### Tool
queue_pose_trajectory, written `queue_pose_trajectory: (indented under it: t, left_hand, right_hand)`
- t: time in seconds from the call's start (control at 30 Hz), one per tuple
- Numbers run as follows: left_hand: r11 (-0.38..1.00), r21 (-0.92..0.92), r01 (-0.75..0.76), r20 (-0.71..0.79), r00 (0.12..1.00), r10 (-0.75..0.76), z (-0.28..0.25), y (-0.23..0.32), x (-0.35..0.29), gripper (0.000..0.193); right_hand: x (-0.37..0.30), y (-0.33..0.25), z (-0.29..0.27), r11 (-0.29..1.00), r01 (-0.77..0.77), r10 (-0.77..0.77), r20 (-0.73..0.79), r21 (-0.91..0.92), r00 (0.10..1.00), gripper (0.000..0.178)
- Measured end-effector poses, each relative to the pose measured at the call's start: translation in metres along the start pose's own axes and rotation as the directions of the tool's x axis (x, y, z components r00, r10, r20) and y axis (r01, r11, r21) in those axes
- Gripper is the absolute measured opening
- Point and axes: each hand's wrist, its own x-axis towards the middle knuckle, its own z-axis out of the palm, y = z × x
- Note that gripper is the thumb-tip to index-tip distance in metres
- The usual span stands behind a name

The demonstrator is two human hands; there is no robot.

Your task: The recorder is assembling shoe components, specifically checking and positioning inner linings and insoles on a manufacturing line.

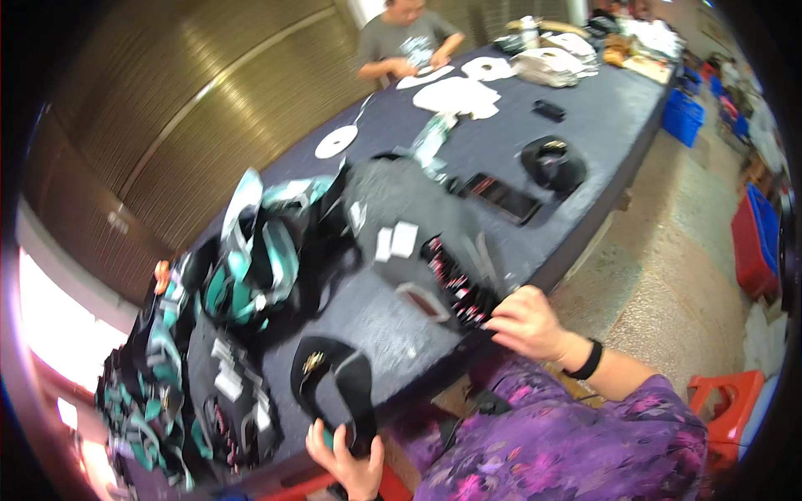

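My left hand point(347, 459), at the table's front edge, has its fingers around the lower end of a wide black band point(352, 380). The band stands up in a loop, with a small gold-coloured piece on its upper left part. To the right, my right hand point(528, 324) is closed with the fingertips pinched at the near end of a black strip with pink and white marks point(455, 280). What exactly lies between those fingertips is hidden. Beside the strip lies a dark grey fabric piece point(388, 209) with white labels.
Teal and black straps point(259, 259) are heaped on the left of the dark table point(493, 150). A phone point(503, 198), a black tape roll point(554, 164) and a white disc point(337, 142) lie farther back. Across the table a person point(409, 42) handles white pieces. A red stool point(727, 417) stands right.
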Motion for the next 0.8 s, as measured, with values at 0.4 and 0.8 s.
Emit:
queue_pose_trajectory:
  t: [0.4,0.8]
  left_hand:
    - [0.935,0.235,-0.266,0.253,0.945,0.205,-0.013,-0.023,-0.013,0.065]
    - [0.981,0.063,-0.184,0.19,0.967,0.169,-0.017,-0.025,-0.01,0.06]
  right_hand:
    - [0.035,0.017,-0.005,0.858,0.041,-0.132,0.142,0.511,0.981,0.01]
    - [0.215,0.005,-0.022,0.504,-0.121,0.32,-0.055,0.855,0.946,0.012]
